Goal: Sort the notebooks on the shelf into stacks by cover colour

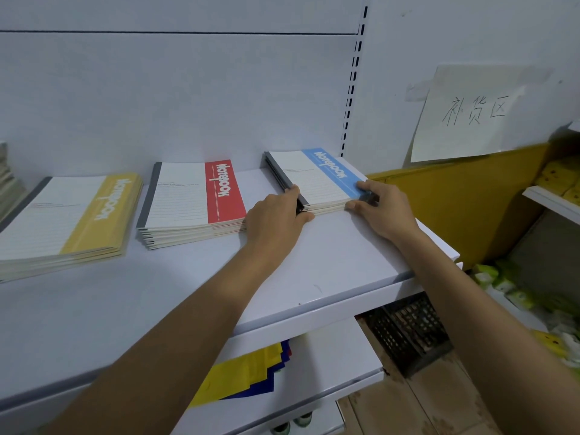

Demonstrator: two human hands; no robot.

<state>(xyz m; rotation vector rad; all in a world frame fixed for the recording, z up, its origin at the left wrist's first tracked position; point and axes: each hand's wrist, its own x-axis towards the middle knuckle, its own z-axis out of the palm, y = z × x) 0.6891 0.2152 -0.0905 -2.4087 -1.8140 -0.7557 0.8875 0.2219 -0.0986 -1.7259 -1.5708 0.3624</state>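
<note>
On the shelf (188,293), the yellow stack (69,221) lies at 9 o'clock, the red stack (194,199) sits mid-shelf and the blue stack (317,178) is towards 2 o'clock. An uneven squeeze could fan the blue stack's thin notebooks or nudge them into the red pile. The left hand (273,218) cups its spine corner at 7 o'clock, while the right hand (379,208) pinches the 5 o'clock corner — fingers on top, thumb at the edge.

I see a paper sign (470,114) with handwritten characters taped to the wall at right | yellow board (455,208) just below it | black crate (408,334) on the tiled floor (408,403) | yellow and blue sheets (244,378) lying on the lower shelf (329,356) | green-and-white packets (502,284) far right | slotted rail (353,89) running up the back panel.
</note>
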